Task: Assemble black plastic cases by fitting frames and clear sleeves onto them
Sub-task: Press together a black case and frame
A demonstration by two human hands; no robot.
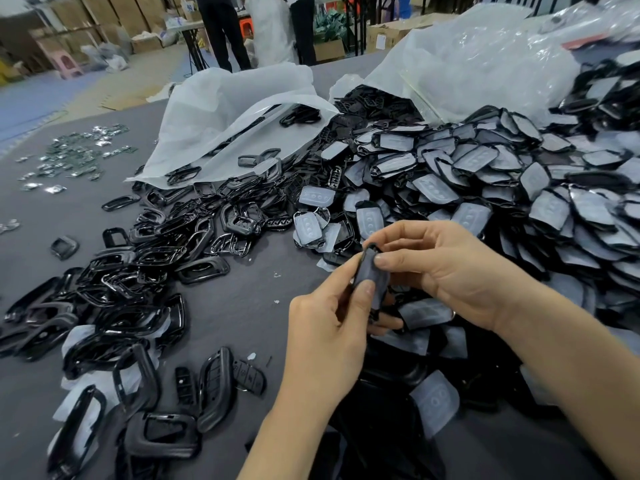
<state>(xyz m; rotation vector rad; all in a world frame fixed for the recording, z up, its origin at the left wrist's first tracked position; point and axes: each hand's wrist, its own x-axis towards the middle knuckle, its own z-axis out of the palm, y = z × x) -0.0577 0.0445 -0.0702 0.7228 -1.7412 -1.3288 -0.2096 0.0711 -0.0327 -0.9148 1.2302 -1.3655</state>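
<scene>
Both hands grip one black case (371,271) in the air: left hand (329,327) below the case's middle, right hand (446,271) at its upper end. The case's long axis stands nearly upright; loose frames (149,252) lie left of it.

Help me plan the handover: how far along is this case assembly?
Looks done: a big heap of sleeved cases fills the right of the table. In hand: the left hand and right hand pinch one black case between them. Left: a pile of loose black frames on the left, plus more spilling from a white bag.
</scene>
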